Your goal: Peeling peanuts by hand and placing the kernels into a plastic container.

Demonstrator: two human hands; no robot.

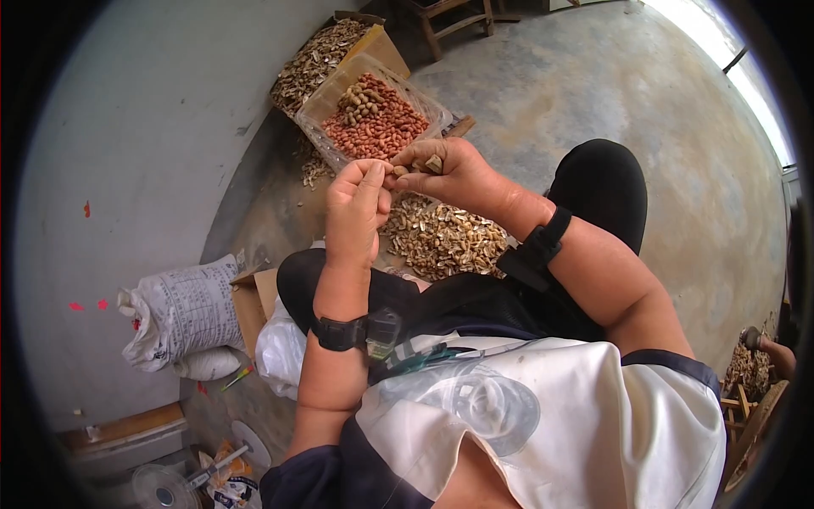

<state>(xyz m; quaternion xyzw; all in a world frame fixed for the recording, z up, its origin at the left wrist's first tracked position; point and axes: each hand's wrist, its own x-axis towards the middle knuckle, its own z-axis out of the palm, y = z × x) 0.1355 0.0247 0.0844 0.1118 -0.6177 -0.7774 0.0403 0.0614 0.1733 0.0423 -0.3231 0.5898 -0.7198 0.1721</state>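
Observation:
My left hand (356,197) and my right hand (448,168) meet fingertip to fingertip over the near edge of a clear plastic basket (311,118). Between the right thumb and fingers is a peanut in its shell (400,170), its end touching the left fingertips. Another piece of peanut shell (434,163) sits in the right palm side. Shelled red peanuts (394,124) fill much of the basket, with a small pile of unshelled peanuts (361,104) on top. Below the hands, a heap of peanut shells (445,238) lies between the knees. Whether the left fingers pinch the peanut is hidden.
Behind the basket stands a box heaped with peanut shells (324,54); a wooden stool (455,22) is farther back. To the left lie a printed woven sack (184,312), a cardboard box (254,299) and a white plastic bag (280,350). Another person's arm (779,356) shows at the right edge.

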